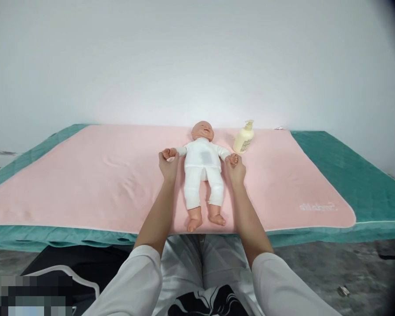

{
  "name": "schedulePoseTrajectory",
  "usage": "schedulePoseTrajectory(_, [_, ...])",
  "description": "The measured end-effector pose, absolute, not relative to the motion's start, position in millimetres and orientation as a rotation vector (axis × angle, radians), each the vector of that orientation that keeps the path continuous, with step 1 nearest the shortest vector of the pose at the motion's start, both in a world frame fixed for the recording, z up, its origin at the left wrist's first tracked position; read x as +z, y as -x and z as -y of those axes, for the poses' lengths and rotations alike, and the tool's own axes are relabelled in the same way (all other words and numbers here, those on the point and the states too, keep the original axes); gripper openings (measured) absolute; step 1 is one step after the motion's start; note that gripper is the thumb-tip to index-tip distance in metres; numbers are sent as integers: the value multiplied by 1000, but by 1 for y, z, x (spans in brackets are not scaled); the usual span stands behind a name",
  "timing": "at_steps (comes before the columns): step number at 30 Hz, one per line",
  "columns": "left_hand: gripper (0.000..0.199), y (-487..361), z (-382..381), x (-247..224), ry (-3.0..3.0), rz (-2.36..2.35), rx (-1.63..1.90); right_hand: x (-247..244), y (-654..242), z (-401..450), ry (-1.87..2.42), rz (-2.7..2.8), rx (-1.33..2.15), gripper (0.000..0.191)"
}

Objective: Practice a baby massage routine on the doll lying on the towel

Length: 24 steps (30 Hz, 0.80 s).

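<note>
A baby doll in a white top and trousers lies face up on a pink mat, its head away from me and its bare feet near the front edge. My left hand is closed round the doll's hand on the left side. On the right side, my right hand grips the doll's other hand. Both of the doll's arms are spread outward. A cream pump bottle stands upright on the mat, just beyond my right hand.
The pink mat lies over a green-covered table, which meets a pale wall at the back. A black object with a white curved strip is below the table at the left. A small scrap lies on the grey floor.
</note>
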<state>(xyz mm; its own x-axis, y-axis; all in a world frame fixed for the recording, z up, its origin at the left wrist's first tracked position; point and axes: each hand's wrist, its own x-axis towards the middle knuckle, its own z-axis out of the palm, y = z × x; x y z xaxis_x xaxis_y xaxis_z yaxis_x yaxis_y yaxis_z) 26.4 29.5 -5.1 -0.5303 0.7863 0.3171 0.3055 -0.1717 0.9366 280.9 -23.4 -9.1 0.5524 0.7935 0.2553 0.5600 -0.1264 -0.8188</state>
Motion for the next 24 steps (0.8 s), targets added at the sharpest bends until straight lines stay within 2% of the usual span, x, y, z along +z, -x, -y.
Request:
schedulePoseTrajectory(6, [28, -23, 1, -2, -1302, -1938, 1464, -24, -283, 45, 1938, 1353, 320, 49])
schedulePoseTrajectory(12, [42, -14, 16, -11, -1582, -2077, 1120, -34, -282, 44, 1989, 1505, 160, 53])
schedulePoseTrajectory(15, [37, -12, 18, -13, -1709, -2161, 940, -34, -282, 43, 1990, 1513, 168, 53])
schedulePoseTrajectory(24, [25, -12, 17, -14, -1751, -2148, 977, -32, -282, 44, 1917, 1432, 225, 48])
